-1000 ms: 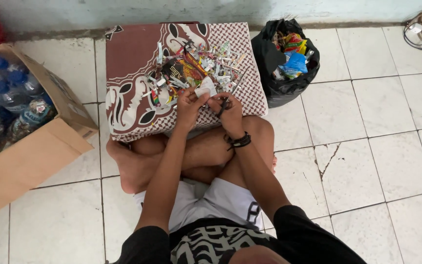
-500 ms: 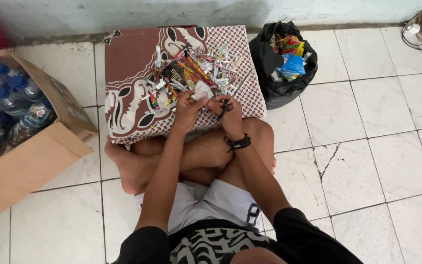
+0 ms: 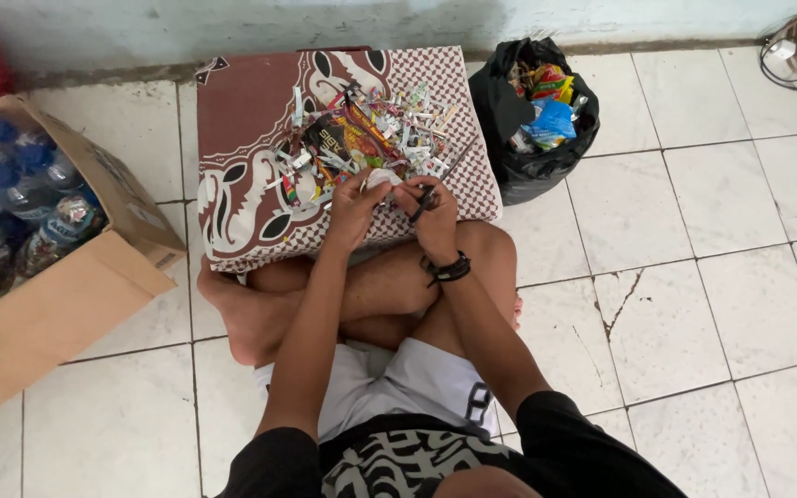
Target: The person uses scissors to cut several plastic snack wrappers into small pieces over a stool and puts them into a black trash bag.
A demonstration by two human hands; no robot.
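Head view: left hand (image 3: 354, 210) pinching white scrap (image 3: 382, 177); right hand (image 3: 435, 217) gripping scissors (image 3: 422, 198).

Home floor workspace: cracked white tiles (image 3: 694, 277), patterned cloth (image 3: 242, 138), bottle-filled cardboard box (image 3: 39, 267).

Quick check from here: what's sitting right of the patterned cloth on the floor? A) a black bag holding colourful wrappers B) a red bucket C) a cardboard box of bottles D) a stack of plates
A: the black bag with colourful wrappers sits to the right of the patterned cloth; the cardboard box of bottles is to its left.
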